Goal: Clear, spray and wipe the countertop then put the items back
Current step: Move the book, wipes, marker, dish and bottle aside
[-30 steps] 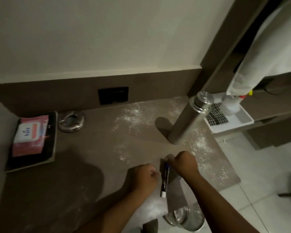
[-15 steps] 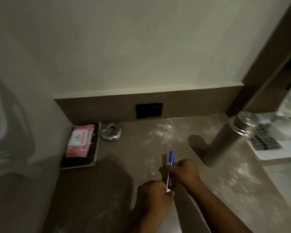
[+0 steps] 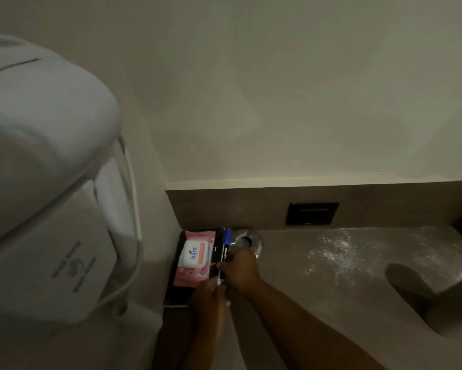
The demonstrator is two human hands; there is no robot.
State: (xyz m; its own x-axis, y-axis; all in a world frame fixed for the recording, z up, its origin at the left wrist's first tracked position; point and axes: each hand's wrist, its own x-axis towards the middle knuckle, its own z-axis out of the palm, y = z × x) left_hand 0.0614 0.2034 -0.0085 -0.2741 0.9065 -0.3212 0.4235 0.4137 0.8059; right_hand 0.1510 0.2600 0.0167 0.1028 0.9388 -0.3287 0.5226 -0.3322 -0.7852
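A blue-capped marker (image 3: 226, 247) stands nearly upright over the back left of the brown countertop (image 3: 291, 289). My right hand (image 3: 242, 269) grips its middle. My left hand (image 3: 207, 295) pinches its lower white end. The marker is right beside the black tray (image 3: 219, 236) that carries a pink pack of wet wipes (image 3: 195, 259). A round metal dish (image 3: 247, 241) sits just behind my right hand, partly hidden by it. White powder (image 3: 331, 252) is scattered across the counter to the right.
A white wall-mounted appliance (image 3: 45, 169) fills the left side. A black socket plate (image 3: 312, 213) is set in the brown backsplash. The shadow of the steel flask (image 3: 408, 287) falls on the counter at the right edge.
Both hands have carried the marker from the counter's front middle to the back left, next to the tray. My view has swung left, so the steel flask and white tray are out of sight.
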